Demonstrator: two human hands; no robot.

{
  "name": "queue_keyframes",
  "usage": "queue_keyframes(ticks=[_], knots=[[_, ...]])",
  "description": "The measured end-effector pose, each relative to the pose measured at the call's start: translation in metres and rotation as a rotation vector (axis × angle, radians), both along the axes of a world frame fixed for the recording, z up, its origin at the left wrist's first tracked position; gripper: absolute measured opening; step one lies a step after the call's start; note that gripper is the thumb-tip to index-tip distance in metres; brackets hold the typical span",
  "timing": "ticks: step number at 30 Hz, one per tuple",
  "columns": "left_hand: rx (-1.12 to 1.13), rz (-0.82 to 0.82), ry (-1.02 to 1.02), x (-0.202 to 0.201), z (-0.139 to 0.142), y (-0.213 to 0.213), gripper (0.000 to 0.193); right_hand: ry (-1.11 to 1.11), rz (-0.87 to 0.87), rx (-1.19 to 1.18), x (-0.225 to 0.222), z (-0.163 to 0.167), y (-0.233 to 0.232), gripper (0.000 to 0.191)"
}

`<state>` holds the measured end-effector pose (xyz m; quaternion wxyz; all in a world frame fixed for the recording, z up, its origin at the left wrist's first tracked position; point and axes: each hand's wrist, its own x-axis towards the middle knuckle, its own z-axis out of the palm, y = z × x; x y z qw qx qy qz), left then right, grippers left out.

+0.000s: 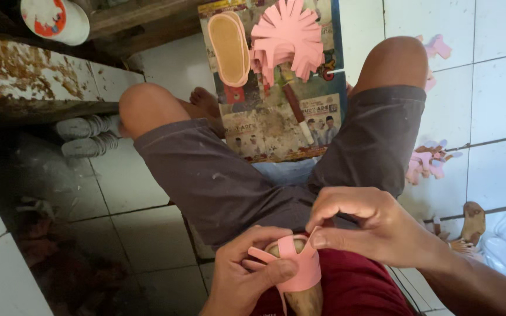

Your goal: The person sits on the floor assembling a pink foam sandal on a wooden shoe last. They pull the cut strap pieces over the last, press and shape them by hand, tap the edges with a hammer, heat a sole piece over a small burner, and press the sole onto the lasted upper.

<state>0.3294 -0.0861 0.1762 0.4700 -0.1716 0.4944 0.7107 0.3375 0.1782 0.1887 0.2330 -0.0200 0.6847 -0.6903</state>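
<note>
Pink, soft foam strap piece (297,264) sits over the tan wooden shoe form (300,299) in your lap; your left hand (247,275) and right hand (370,225) pinch its thin, bendy, light tabs, best held near their bases.

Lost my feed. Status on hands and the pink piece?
Left hand and right hand both gripping pink strap piece, wrapped over wooden form in lap. Nothing in the way.

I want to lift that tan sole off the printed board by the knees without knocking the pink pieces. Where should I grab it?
Probably take the tan sole by its long edges near the rounded end farthest from the person, coming from above on its open left side. It lies flat, and its right edge nearly meets the fanned pink strips, so that side leaves little room for fingers.
</note>
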Motion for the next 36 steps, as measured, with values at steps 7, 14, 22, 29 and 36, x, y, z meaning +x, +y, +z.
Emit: queue_keyframes(ticks=[7, 14, 22, 29, 36], knots=[[-0.026, -0.033, 0.116, 0.003, -0.003, -0.004, 0.043, -0.39, -0.009, -0.153, -0.007, -0.007, -0.002, 0.013], [-0.023, -0.056, 0.267, 0.008, -0.008, -0.003, 0.044, -0.346, -0.033, -0.204, 0.003, -0.016, -0.001, 0.015], [0.039, -0.11, 0.33, -0.002, 0.004, 0.0, 0.041, -0.416, 0.099, -0.314, 0.013, -0.02, -0.006, 0.02], [0.116, -0.325, 0.574, 0.004, 0.027, 0.022, 0.03, -0.731, 0.304, -0.951, 0.006, -0.027, -0.012, 0.093], [0.12, -0.104, 0.241, -0.002, 0.013, 0.022, 0.063, -0.493, -0.071, -0.578, 0.017, -0.017, 0.002, 0.101]])
